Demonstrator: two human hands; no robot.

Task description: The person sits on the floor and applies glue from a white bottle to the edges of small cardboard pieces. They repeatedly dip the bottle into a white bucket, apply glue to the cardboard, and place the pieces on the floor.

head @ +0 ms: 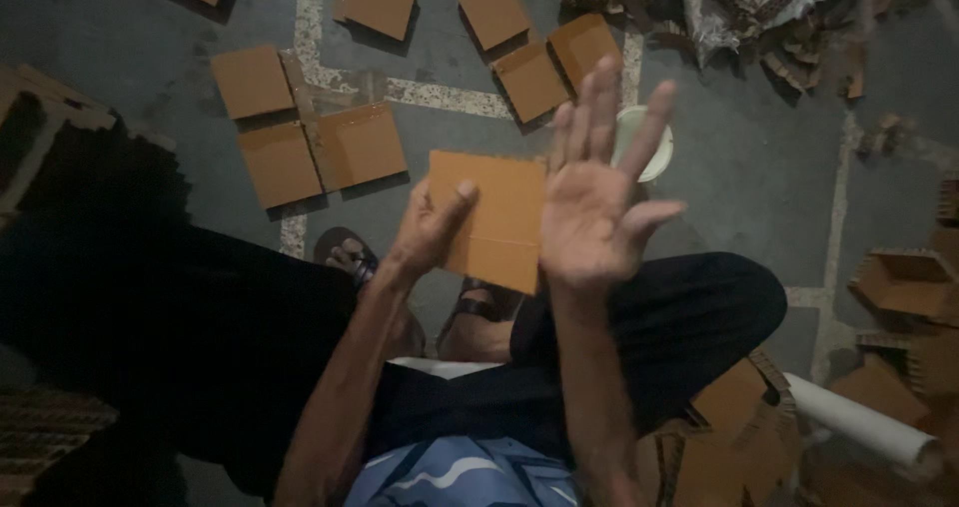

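Note:
My left hand [430, 229] grips a brown cardboard square [494, 217] by its left edge, thumb on the front face, holding it up over my knees. My right hand [596, 197] is raised beside the card's right edge, palm toward me, fingers spread and holding nothing; its palm overlaps the card's right side. A fold line runs down the card's middle.
Several flat brown cardboard squares [320, 142] lie spread on the grey floor ahead. A white bowl [654, 142] sits behind my right hand. Cardboard scraps [769, 17] pile at top right, folded pieces [904, 282] and a white tube [864, 422] at right. My sandalled feet [350, 252] rest below.

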